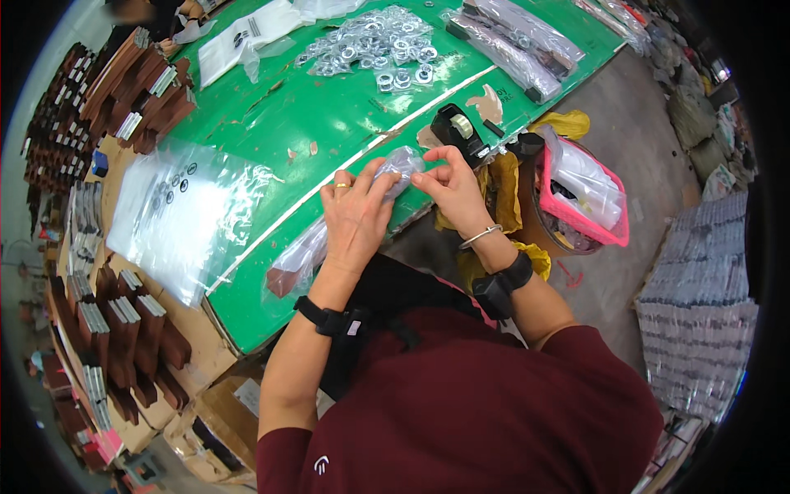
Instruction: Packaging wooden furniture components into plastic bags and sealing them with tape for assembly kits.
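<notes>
A long clear plastic bag (306, 249) with a brown piece inside lies along the near edge of the green table. My left hand (355, 214) presses down on it, fingers curled over its far, bunched end (401, 163). Right beside that end is my right hand (455, 193), thumb and forefinger brought together in a pinch at the plastic; whatever is between the fingertips is too small to make out. Just beyond my right hand stands a black tape dispenser (461, 134) with a roll of tape in it.
Small bagged metal rings (374, 45) are heaped at the back of the green table (271, 156). Flat clear bags (185, 206) lie at the left, near stacked brown pieces (123, 329). Wrapped long packs (522, 41) lie back right. A pink basket (613, 193) stands beyond the right edge.
</notes>
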### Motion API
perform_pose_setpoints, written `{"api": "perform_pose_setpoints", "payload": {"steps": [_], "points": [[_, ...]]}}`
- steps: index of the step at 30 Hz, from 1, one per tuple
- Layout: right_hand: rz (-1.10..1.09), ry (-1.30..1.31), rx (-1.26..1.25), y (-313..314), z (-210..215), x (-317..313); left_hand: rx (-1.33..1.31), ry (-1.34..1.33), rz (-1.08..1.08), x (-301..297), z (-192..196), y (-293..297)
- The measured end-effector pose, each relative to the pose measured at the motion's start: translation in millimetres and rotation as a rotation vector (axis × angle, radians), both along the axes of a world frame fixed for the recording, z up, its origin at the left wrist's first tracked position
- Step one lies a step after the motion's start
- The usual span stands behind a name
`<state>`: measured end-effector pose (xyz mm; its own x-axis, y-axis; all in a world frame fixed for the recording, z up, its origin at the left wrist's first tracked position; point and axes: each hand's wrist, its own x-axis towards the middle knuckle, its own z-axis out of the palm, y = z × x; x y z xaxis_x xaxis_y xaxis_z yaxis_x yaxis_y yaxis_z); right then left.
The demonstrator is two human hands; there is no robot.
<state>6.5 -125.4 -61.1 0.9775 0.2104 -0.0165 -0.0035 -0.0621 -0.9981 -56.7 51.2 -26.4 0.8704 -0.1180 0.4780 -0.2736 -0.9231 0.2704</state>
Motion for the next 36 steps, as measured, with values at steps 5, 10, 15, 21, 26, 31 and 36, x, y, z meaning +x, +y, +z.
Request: {"api": "perform_pose_setpoints", "payload": {"steps": [5,10,15,21,26,31,36], "points": [[-0.047,-0.059,-0.118,12,10,-3,-0.083,0.065,-0.022,6,4,8],[-0.133,-0.206,-0.248,28,5,-4,-0.227,0.144,-0.030,18,0,20],[-0.079,-0.331,-0.277,26,-9,9,-0.320,0.212,-0.018,26,-1,30],[0.231,-0.528,-0.279,6,-3,40,-0.376,0.293,-0.012,37,-2,38],[0.553,-0.237,-0.253,23,-11,78,-0.159,0.402,0.175,16,25,55],[0.466,-0.165,-0.205,35,-17,88,-0.135,0.397,0.293,-66,32,134],[0.370,-0.147,-0.532,47,-9,100,-0.806,0.369,0.461,-116,-6,159]]}}
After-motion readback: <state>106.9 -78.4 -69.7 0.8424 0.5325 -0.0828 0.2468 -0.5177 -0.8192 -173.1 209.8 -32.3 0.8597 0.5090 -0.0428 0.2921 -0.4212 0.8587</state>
